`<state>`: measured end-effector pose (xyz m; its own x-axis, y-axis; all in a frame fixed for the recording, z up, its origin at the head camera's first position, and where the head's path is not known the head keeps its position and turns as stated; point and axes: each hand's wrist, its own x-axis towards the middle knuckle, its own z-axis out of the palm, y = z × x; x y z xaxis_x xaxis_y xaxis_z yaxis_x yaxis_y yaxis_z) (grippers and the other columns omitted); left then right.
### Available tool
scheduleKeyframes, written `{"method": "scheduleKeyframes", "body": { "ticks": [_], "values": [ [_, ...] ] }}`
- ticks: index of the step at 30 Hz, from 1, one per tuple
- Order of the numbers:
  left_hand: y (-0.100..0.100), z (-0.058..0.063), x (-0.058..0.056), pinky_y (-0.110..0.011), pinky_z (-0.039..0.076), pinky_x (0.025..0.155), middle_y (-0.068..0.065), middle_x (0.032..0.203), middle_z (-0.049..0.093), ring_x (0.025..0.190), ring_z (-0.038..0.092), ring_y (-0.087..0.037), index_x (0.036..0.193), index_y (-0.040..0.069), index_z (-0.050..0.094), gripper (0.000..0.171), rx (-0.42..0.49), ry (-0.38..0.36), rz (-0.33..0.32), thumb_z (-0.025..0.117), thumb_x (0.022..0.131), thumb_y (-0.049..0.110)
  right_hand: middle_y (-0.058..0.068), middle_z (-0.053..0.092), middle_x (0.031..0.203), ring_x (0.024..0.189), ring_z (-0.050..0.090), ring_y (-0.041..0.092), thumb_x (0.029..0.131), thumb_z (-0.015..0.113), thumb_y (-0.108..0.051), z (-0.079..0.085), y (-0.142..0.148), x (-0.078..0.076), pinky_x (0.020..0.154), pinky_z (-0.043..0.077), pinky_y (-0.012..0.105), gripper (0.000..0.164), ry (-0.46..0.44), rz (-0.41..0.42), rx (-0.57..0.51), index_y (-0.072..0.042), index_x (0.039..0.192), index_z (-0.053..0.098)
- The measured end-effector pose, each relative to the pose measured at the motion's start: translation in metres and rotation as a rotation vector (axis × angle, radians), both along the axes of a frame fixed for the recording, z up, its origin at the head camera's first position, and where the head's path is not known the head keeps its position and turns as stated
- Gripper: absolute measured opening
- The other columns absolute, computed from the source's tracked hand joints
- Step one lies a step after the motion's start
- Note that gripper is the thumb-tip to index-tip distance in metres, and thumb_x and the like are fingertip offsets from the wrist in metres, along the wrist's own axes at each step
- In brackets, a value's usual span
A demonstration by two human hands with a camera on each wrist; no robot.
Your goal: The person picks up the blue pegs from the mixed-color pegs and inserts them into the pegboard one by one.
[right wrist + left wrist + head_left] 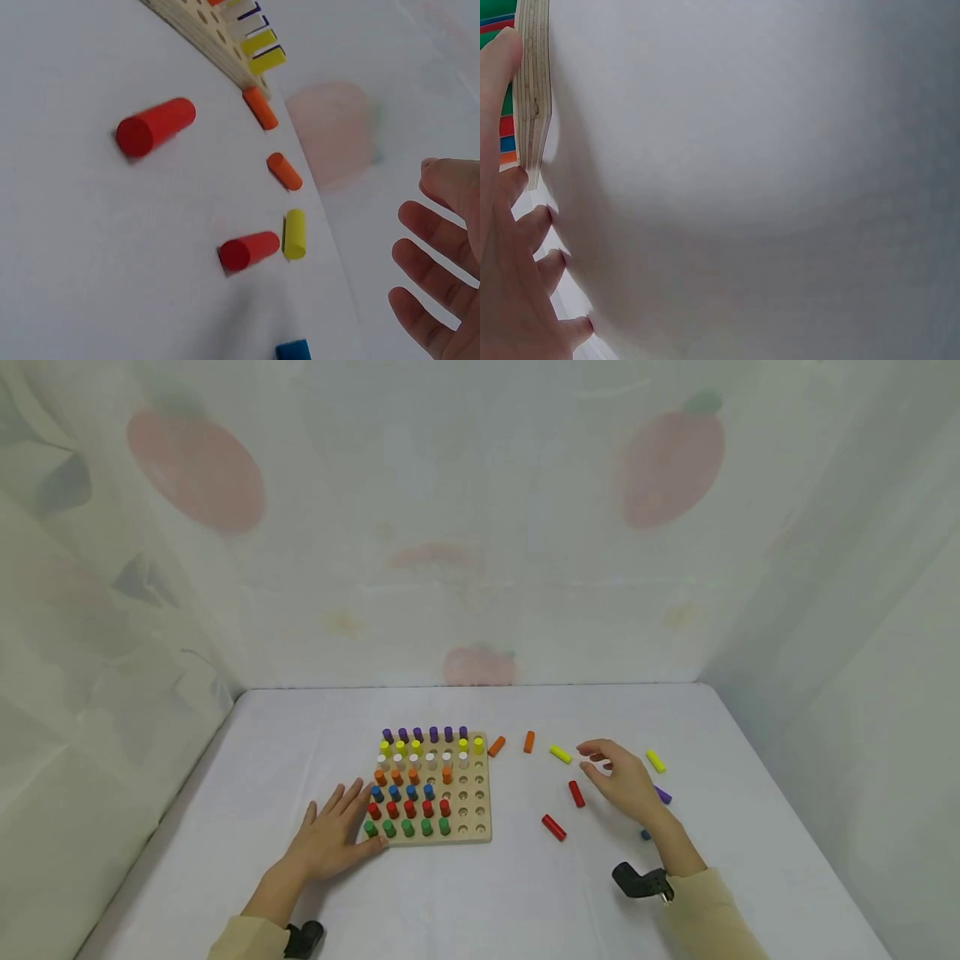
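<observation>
The person's left forearm (276,893) slants forward and inward from a pale sleeve (250,939). The left grip (326,843) lies with its back upward, 4 fingers extended and spread, the thumb stretched out to the right. The right forearm (675,843) angles forward and to the left; the right grip (626,783) is raised, its fingers loosely bent and the thumb apart from them. The right wrist view shows 4 digits (431,277), their tips separated.
</observation>
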<state>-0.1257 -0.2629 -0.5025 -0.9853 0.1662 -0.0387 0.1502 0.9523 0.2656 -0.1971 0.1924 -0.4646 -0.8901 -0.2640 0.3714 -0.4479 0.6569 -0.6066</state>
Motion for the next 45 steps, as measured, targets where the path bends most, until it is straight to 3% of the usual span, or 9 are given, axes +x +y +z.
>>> {"method": "scheduleKeyframes", "body": {
  "ticks": [12,22,28,45],
  "values": [
    [-0.001,0.000,-0.001,-0.070,0.012,0.101,-0.010,0.151,0.027,0.137,0.021,-0.040,0.146,0.018,0.029,0.095,-0.004,0.000,-0.002,0.052,0.073,0.074,0.007,0.066,0.103,0.093,0.061,0.025,0.084,0.067,-0.013,-0.012,0.033,-0.007,0.077,0.053,0.043,0.026,-0.077,-0.062,0.094,-0.007,0.108,0.062],
    [0.000,-0.001,-0.001,-0.070,0.012,0.102,-0.009,0.151,0.026,0.137,0.021,-0.040,0.146,0.017,0.029,0.096,0.003,-0.002,-0.004,0.051,0.073,0.074,0.007,0.066,0.101,0.095,0.060,0.025,0.086,0.064,-0.016,-0.025,0.054,-0.009,0.081,0.052,0.045,0.024,-0.147,-0.068,0.107,-0.007,0.108,0.062],
    [0.001,0.000,0.000,-0.070,0.011,0.101,-0.010,0.151,0.026,0.137,0.020,-0.040,0.145,0.016,0.030,0.095,0.017,-0.007,-0.002,0.054,0.073,0.072,0.004,0.066,0.097,0.092,0.059,0.023,0.085,0.065,-0.015,-0.028,0.062,-0.009,0.079,0.052,0.042,0.022,-0.158,-0.076,0.167,-0.008,0.106,0.063],
    [0.000,-0.002,0.000,-0.071,0.011,0.101,-0.010,0.151,0.026,0.137,0.021,-0.040,0.146,0.017,0.029,0.096,0.007,0.001,0.004,0.051,0.072,0.075,0.002,0.066,0.096,0.089,0.059,0.019,0.082,0.066,-0.007,-0.031,0.068,-0.011,0.080,0.052,0.040,0.021,-0.170,0.013,0.251,-0.008,0.103,0.064]
  ]
}}
